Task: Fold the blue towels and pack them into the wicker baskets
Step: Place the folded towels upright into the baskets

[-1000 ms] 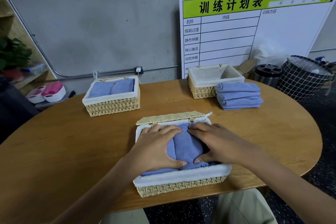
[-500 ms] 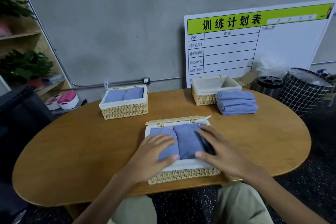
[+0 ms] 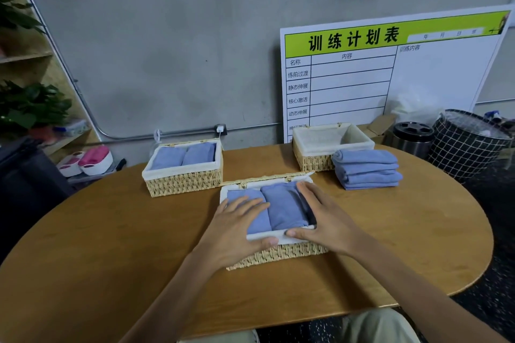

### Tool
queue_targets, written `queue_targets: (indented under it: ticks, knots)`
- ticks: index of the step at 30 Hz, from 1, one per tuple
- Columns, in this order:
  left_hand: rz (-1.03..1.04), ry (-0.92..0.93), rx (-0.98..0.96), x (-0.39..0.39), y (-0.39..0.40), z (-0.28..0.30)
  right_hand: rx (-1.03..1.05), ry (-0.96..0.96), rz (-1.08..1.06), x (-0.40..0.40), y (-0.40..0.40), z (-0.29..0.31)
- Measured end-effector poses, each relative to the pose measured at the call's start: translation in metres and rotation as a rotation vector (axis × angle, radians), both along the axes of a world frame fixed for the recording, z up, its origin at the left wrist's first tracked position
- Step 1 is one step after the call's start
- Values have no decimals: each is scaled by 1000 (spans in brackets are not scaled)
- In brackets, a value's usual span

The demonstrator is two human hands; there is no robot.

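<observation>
Resting flat on the near basket (image 3: 278,255), both hands lie with fingers straight and spread, grasping nothing. The left hand (image 3: 237,231) covers the left towel (image 3: 257,224) inside that basket, its thumb along the white liner at the front rim. The right hand (image 3: 326,220) lies over the basket's right side, fingers beside the right towel (image 3: 284,209), its thumb also on the front liner. The two towels sit side by side within the basket, whose lid (image 3: 264,177) hangs open at its far edge.

Beyond the near basket and to its left stands a second basket (image 3: 184,184) with two blue towels packed in it. Beyond and to the right stands a third basket (image 3: 312,161), only its white liner showing inside. Touching that basket's right front, a stack (image 3: 366,170) of folded blue towels lies on the table (image 3: 111,245). Behind the third basket a white board (image 3: 390,78) leans on the wall.
</observation>
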State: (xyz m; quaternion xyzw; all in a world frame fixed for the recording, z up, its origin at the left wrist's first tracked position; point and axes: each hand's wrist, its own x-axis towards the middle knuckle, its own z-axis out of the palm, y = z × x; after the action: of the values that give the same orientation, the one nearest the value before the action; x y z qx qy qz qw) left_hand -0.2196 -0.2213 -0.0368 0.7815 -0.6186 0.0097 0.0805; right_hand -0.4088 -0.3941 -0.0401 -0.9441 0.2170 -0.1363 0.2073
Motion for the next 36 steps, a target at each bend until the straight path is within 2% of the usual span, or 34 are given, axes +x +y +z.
queue_targets:
  ticks: [9,13,20,27,33,36]
  knots:
    - [38,25,-81,50,-49,-3,21,-50,-25,55,-48,-5]
    - [66,79,-194,70,-65,-5,76,-104,-44,74,-63,-7]
    - [153,171,-227,95,-87,-11,83,-101,-62,101,-84,-6]
    - [137,94,-152,114,-107,-4,-46,-40,-15,123,-107,2]
    - [119,46,-86,134,-126,-5,87,18,10,144,-125,13]
    - [140,90,-115,142,-135,-5,169,-15,-22,152,-130,14]
